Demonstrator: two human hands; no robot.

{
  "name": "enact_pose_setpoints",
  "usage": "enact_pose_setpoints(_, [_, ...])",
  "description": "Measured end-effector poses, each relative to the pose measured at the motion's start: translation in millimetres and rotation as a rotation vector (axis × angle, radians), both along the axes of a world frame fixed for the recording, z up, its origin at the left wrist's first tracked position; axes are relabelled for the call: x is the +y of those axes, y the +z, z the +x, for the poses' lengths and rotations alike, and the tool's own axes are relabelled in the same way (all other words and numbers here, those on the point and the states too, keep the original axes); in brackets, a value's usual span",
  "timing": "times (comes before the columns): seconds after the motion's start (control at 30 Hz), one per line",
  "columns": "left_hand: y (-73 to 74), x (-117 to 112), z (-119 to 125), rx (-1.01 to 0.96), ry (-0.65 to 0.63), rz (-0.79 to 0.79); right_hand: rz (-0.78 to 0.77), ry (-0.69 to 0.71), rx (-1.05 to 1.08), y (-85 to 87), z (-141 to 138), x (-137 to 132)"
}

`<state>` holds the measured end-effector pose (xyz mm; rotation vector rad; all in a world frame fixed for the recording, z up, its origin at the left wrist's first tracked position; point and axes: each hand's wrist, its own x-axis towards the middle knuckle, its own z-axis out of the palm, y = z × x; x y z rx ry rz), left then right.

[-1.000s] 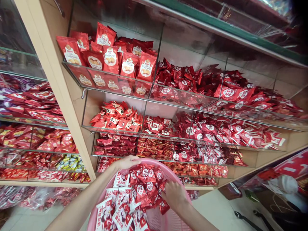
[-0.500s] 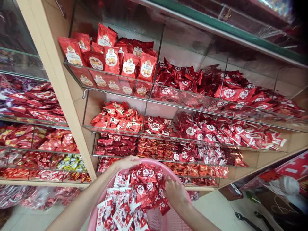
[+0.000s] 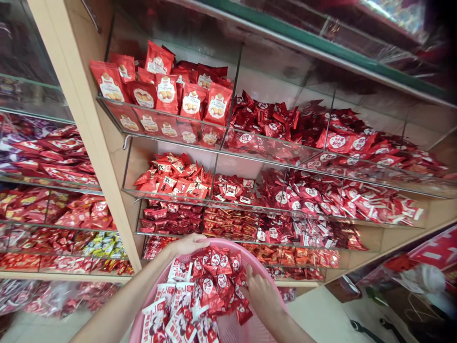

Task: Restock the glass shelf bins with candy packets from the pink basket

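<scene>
Pink plastic basket [image 3: 246,327], left hand [image 3: 183,244] curled over its rim, right hand [image 3: 262,297] pinching red snack packets [image 3: 216,281]

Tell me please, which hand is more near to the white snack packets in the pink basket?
Left. The left hand rests on the pink basket's rim above the white snack packets; the right hand is among the red packets, farther away.

My pink lattice-walled basket [image 3: 235,328] held glossy red sachets [image 3: 214,281] stamped with white circles and white packets [image 3: 180,297] printed in red, while red cookie bags [image 3: 192,102] above carried white oval labels.
</scene>
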<state>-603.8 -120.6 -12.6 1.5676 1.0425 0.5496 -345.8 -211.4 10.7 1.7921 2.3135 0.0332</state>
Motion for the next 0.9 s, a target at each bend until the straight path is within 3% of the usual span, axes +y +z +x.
enact_pose_setpoints(0.1, [-3.8, 1, -2, 0.032, -0.006, 0.042, 0.040, -0.001, 0.042, 10.4, -1, 1])
enact_pose_setpoints(0.2, [-4.2, 2, -3, 0.025, -0.019, 0.058, 0.123, 0.023, 0.105, 44.7, -2, 8])
enact_pose_setpoints(0.27, [-2.0, 0, -3, 0.022, -0.010, 0.059, 0.218, 0.038, 0.189, 87.5, -3, 16])
enact_pose_setpoints(0.33, [0.3, -1, -2, 0.019, 0.011, 0.048, 0.362, 0.073, 0.327, 142.8, -4, 25])
enact_pose_setpoints(0.47, [-1.0, -1, -1, -0.003, 0.027, 0.037, 0.716, 0.278, 0.701, 254.5, -5, 56])
enact_pose_setpoints(0.57, [-4.0, 0, -2, 0.005, 0.032, 0.044, 0.879, 0.285, 0.771, 309.7, -5, 96])
enact_pose_setpoints(0.7, [-1.1, -1, -1, 0.000, 0.035, 0.050, 0.873, 0.150, 0.634, 339.1, -8, 152])
enact_pose_setpoints(0.9, [-1.1, -3, 0, -0.032, 0.064, 0.026, 0.668, 0.054, 0.496, 343.1, -22, 189])
